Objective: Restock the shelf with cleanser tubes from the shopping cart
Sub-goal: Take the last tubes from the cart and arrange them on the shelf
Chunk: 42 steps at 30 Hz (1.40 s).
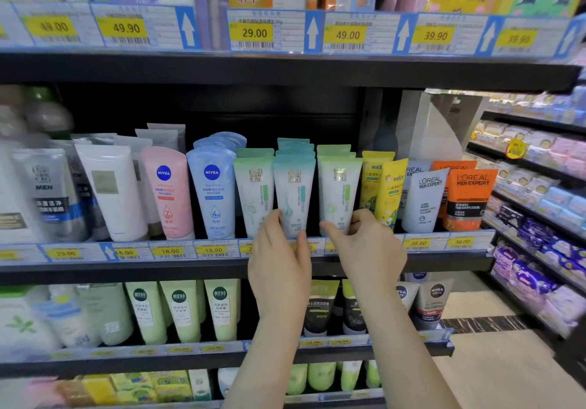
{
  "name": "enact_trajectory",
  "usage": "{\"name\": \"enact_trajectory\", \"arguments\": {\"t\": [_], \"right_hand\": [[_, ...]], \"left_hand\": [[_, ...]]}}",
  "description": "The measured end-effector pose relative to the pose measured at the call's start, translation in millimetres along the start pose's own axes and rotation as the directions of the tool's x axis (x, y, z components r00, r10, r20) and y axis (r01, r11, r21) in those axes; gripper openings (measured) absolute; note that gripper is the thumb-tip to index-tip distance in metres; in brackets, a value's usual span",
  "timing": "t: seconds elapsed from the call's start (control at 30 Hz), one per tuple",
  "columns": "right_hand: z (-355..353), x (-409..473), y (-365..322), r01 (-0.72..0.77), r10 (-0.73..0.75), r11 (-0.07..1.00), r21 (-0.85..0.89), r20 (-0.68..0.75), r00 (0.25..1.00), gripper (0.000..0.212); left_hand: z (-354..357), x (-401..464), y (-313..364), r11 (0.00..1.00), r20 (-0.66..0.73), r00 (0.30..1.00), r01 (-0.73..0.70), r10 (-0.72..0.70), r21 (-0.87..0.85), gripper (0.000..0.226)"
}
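I am looking at a shop shelf (222, 269) crowded with upright face-wash tubes, its front edge lined with yellow price tags (169, 251). Both of my hands are raised to the middle of that front edge. My left hand (279, 256) has its fingers wrapped loosely around the base of the teal-topped cleanser tube (293, 196), thumb on its left side, so it is lightly clasping that tube, not squeezing it. My right hand (367, 243) is curled, thumb and fingertips touching the lower part of the green-topped cleanser tube (339, 192) just beside it; I cannot tell whether it is truly pinching the tube or only nudging it. A third matching tube, the pale green tube (253, 192), stands just left of my left hand. More tubes of the same kind stand in rows behind each of these. To the right stand yellow children's tubes (385, 189); to the left, a blue Nivea tube (211, 192). The shopping cart is not in view. I judge this to be the placing and straightening step: the tubes are already on the shelf and are being squared up at its front edge. The next move, I think, calls for letting go gently so the tubes stay upright, then turning back to the cart for more stock.
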State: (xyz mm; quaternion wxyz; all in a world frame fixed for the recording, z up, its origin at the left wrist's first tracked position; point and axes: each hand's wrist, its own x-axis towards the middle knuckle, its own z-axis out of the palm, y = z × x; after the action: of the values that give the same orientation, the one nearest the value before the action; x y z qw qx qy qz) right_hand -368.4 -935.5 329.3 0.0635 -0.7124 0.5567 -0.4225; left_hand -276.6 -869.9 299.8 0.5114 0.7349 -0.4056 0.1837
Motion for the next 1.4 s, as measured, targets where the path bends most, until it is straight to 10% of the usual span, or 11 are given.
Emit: {"name": "enact_trajectory", "arguments": {"t": [0.53,1.0,1.4], "right_hand": [[-73,3,74,0.017,0.027,0.984,0.179,-0.244,0.969,0.039],[-84,90,89,0.465,-0.478,0.837,0.289,-0.029,0.878,0.035],[-76,112,55,0.404,-0.468,0.793,0.456,0.032,0.883,0.02]], "left_hand": [[23,-26,78,0.946,0.159,0.953,-0.214,0.257,-0.243,0.042],[76,-5,124,0.996,0.199,0.978,0.078,-0.067,-0.045,0.039],[73,-11,121,0.996,0.179,0.98,0.085,-0.089,0.034,0.045]]}}
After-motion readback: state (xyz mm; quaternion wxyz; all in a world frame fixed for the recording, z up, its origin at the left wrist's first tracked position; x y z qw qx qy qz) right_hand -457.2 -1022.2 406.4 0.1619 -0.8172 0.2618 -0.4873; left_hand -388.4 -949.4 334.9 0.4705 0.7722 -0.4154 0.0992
